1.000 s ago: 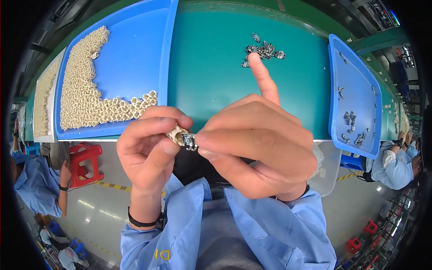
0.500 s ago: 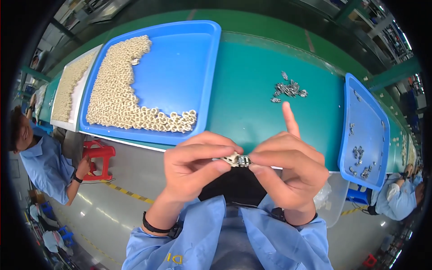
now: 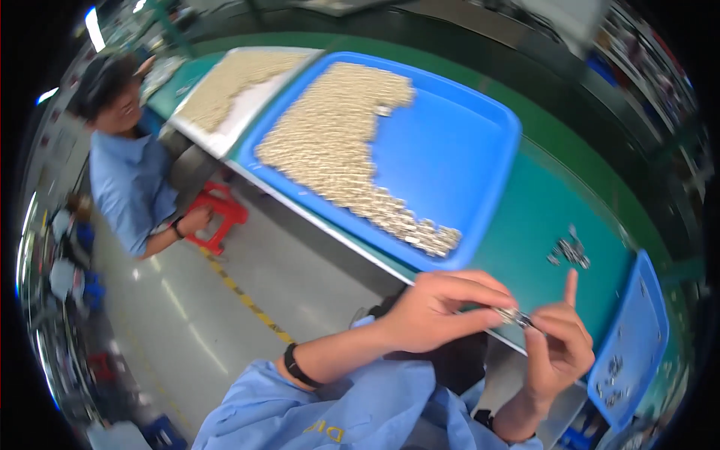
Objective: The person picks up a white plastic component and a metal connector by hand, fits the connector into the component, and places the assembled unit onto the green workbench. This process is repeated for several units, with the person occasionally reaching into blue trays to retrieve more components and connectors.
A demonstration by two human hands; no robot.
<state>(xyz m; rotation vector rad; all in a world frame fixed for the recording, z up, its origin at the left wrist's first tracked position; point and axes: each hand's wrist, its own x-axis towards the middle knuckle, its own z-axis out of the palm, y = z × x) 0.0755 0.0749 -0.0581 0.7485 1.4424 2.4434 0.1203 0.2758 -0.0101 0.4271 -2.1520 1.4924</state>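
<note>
My left hand [image 3: 435,311] pinches a small cream-coloured part [image 3: 505,313] between thumb and fingers. Against its right end sits a small dark metal piece [image 3: 523,320], pinched by my right hand [image 3: 559,345], whose index finger points up and away. The two pieces meet end to end in front of me, near the table's front edge; motion blur hides whether they are joined. Beyond my right hand, a loose pile of small metal pieces [image 3: 571,251] lies on the green table [image 3: 517,217]. A large blue tray [image 3: 450,150], partly filled with rows of cream parts [image 3: 330,127], stands left of it.
A second blue tray [image 3: 637,337] with scattered metal pieces is at the right. Farther left is a white tray [image 3: 244,112] of cream parts. A person in a blue shirt [image 3: 131,187] is at the left, beside a red stool [image 3: 225,214].
My view has swung left, so trays and hands appear farther right and lower. Both hands still hold the two small pieces together. The person at the left now has the head raised.
</note>
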